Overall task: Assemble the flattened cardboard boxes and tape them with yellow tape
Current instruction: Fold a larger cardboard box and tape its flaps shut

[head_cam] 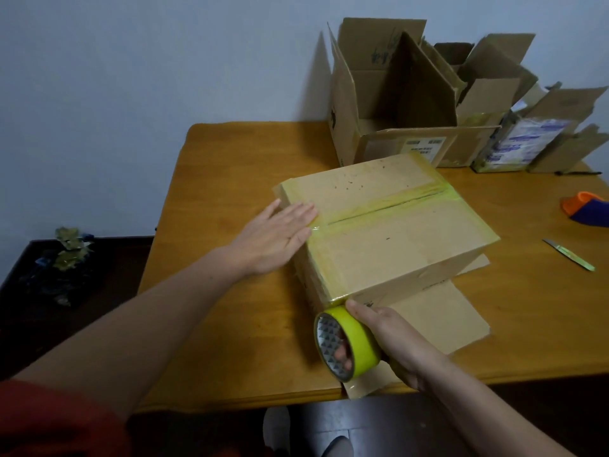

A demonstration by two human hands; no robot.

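A closed cardboard box [395,239] stands in the middle of the wooden table [230,153], with yellow tape along its centre seam and its left edge. My left hand [276,235] lies flat with straight fingers on the box's left edge, pressing the tape there. My right hand [385,338] grips a roll of yellow tape [349,341] at the box's near left corner, fingers through its core. The tape runs from the roll up onto that corner. A flattened piece of cardboard [438,318] lies under the box.
Several open cardboard boxes [389,103] stand at the back right of the table. An orange and blue tool [585,206] and a small knife [568,254] lie at the right. A dark low table with a plant [69,249] stands at the left.
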